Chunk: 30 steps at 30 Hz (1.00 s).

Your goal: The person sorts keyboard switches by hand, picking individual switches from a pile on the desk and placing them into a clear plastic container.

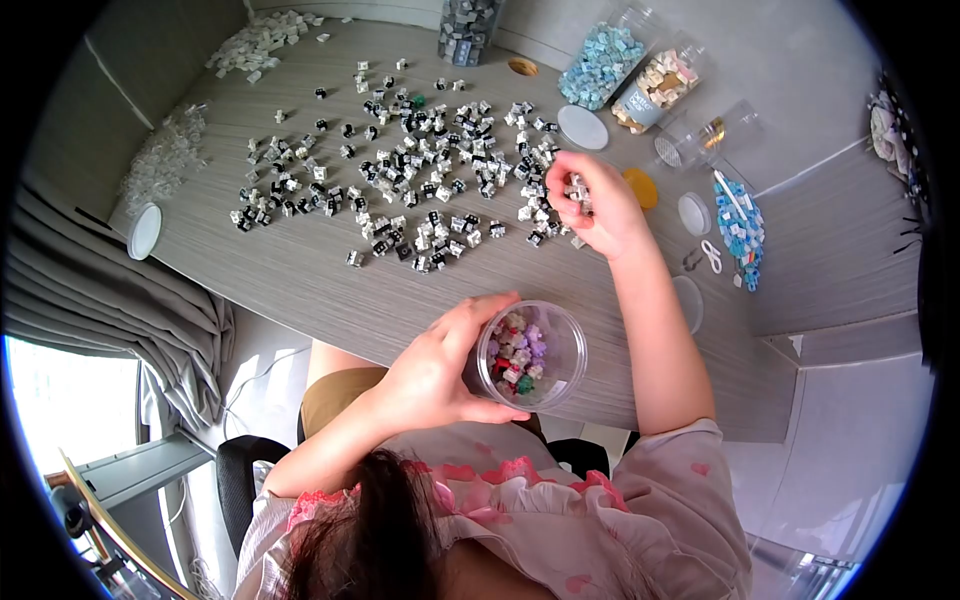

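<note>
My left hand (440,365) is wrapped round a clear round tub (568,350) at the table's front edge. Inside the tub lie small pink, purple, red and green pieces (517,352). Farther up and to the right, my right hand (592,205) has its fingers curled round some small whitish switch-like pieces (577,192), just over the right end of a wide scatter. That scatter of small black and white pieces (430,170) covers the middle of the table, with one green piece (418,101) near its top.
White pieces (262,45) and clear pieces (168,160) are heaped at the left. Jars of blue (602,62) and cream pieces (660,88) lie at the back right. Blue pieces (740,235), white scissors (711,256), a yellow lid (640,188) and pale lids (583,127) are on the right.
</note>
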Tool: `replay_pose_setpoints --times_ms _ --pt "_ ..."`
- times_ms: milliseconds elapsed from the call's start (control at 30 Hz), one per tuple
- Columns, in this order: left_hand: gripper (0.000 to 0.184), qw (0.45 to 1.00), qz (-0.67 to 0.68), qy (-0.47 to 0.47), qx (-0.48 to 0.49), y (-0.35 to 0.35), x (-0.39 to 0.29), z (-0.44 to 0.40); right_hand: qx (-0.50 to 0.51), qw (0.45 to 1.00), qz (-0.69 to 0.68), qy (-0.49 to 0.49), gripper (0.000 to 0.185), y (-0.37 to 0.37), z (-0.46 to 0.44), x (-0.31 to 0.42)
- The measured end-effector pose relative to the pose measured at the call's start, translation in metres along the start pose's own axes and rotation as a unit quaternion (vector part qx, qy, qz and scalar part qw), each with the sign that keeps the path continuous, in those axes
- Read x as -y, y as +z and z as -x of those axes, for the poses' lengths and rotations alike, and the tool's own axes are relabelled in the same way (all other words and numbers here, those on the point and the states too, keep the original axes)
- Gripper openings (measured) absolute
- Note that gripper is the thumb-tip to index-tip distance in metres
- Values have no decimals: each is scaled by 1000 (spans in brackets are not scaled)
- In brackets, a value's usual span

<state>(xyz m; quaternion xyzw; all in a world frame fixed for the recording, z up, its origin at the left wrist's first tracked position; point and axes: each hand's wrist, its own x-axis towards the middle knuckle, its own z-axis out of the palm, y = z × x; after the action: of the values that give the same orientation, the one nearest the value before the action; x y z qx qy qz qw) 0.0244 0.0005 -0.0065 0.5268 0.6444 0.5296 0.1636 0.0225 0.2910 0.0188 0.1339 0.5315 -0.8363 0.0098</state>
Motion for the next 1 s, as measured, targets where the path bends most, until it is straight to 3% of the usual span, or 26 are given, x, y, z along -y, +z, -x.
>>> replay_pose_setpoints --times_ms 33,100,133,233,367,467,567,700,800,867,900,933,1000 --pt "111 1000 3 1 -2 0 1 0 -14 986 154 -64 22 -1 0 -4" --pt "111 1000 7 4 -5 1 2 1 -38 876 444 -186 23 4 1 -12" --pt "111 1000 9 3 -5 1 2 1 -43 850 521 -68 27 8 8 -3" --pt "111 1000 14 0 -3 2 3 0 -68 752 653 -51 27 36 23 4" --pt "111 1000 11 -1 -3 2 3 1 -76 750 652 -84 26 37 20 -3" --pt "107 1000 11 6 -13 1 2 1 -41 848 515 -119 33 29 13 -1" --pt "109 1000 14 -5 -8 1 1 1 -12 973 228 46 40 36 25 19" --pt "111 1000 19 -7 -3 1 0 0 43 986 144 70 33 43 38 30" --pt "104 1000 13 2 -13 1 0 1 136 977 165 9 24 58 59 44" --pt "105 1000 2 -2 -13 1 -1 2 208 882 377 -191 20 75 73 39" --pt "105 1000 -3 -4 -11 1 -1 2 168 875 451 -54 23 100 96 50" --pt "105 999 7 -33 0 1 0 4 179 841 509 -36 19 115 106 49" --pt "106 998 15 -60 9 2 2 8 151 747 634 -133 17 133 120 23"
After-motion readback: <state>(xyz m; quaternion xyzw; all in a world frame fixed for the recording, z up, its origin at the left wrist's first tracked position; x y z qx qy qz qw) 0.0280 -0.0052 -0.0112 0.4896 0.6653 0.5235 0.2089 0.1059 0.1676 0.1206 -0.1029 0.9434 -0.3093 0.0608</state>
